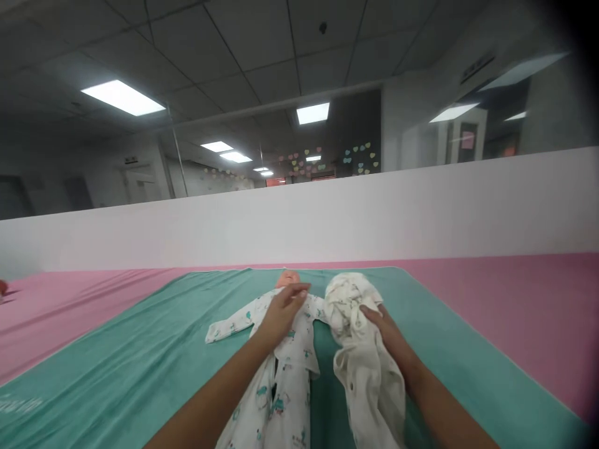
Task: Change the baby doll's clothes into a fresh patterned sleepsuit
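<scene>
A baby doll [286, 279] in a white printed sleepsuit [281, 380] lies on its back on a teal towel [140, 362]. My left hand [282, 308] rests on the doll's chest near the neck, its fingers together and bent. Just to the right, my right hand [384, 330] grips a crumpled white printed garment [362, 349] that lies beside the doll; the fingers curl into the cloth.
The teal towel is spread over a pink sheet [515, 299] on a wide bed or table. A white partition wall [299, 218] runs behind it. A small red object [2, 288] shows at the far left edge.
</scene>
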The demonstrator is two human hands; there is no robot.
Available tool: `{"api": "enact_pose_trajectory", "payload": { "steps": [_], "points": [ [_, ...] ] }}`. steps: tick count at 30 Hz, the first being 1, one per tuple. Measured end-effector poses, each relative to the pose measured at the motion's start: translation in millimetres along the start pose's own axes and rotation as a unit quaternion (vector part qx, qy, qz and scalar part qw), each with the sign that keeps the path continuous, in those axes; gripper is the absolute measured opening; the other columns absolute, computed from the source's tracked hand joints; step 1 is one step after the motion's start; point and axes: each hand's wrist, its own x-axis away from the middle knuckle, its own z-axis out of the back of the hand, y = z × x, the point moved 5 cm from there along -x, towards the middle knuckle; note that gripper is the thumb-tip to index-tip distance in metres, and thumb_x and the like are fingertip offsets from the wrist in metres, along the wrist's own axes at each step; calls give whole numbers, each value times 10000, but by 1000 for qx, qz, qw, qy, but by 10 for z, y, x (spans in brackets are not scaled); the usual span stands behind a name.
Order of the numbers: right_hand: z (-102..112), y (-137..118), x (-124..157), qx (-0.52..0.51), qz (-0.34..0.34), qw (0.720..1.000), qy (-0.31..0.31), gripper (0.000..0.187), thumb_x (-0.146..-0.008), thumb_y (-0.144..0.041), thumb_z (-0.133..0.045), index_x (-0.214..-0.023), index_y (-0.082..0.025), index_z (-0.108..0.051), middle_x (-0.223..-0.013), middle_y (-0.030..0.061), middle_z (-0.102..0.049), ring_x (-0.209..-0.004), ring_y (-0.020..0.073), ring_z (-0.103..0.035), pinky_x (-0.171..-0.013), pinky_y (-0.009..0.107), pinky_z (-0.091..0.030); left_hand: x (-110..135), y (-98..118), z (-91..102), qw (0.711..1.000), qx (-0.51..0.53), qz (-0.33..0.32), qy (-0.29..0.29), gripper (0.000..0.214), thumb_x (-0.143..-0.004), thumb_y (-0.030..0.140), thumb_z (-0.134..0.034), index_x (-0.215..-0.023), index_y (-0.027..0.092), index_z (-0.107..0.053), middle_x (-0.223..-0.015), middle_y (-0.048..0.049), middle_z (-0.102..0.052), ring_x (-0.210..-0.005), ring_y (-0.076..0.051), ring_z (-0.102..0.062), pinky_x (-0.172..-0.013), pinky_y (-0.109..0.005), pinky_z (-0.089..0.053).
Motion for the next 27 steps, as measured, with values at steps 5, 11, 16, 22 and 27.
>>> {"api": "enact_pose_trajectory", "payload": {
  "steps": [5, 11, 16, 22, 27],
  "points": [
    [661, 47, -258, 416, -13, 908, 53, 452, -736, -453, -516, -1124, -223, -550, -1095, 103, -604, -954, 302, -579, -779, 410, -458, -336, -841, 472, 992, -86, 79, 46, 379, -827, 403, -454, -1135, 215, -572, -1184, -43, -582, -1025, -216, -552, -937, -365, -403],
    [581, -16, -158, 639, 108, 743, 165, 478, -777, -393, -417, -1201, -189, -502, -1367, 132, -366, -1262, 356, -309, -950, 528, -331, -337, -1351, 544, 994, -67, 74, 43, 377, -854, 344, -390, -1165, 215, -560, -1223, -40, -560, -1139, -209, -485, -1008, -371, -338],
    [-735, -224, -74, 477, 165, 863, 17, 370, -870, -482, -317, -1058, -234, -518, -1108, 63, -570, -951, 180, -567, -765, 278, -470, -353, -1483, 577, 998, -42, 26, 35, 374, -835, 306, -419, -1157, 206, -580, -1239, -31, -550, -1154, -183, -474, -1038, -347, -320],
    [-2239, 27, -497, 653, 148, 737, -94, 397, -867, -468, -355, -924, -159, -597, -877, 112, -651, -786, 209, -605, -671, 302, -430, -480, -1704, 578, 997, -34, -74, 13, 384, -832, 244, -380, -1131, 179, -613, -1240, -50, -553, -1165, -166, -471, -1057, -339, -311],
    [-2499, 152, -721, 683, 149, 708, -101, 323, -857, -321, -406, -777, -138, -659, -835, 162, -661, -804, 269, -613, -660, 343, -411, -484, -1778, 598, 997, -54, -51, 20, 391, -831, 216, -382, -1162, 204, -590, -1193, -45, -584, -1132, -180, -492, -1022, -380, -354]
  ]
}}
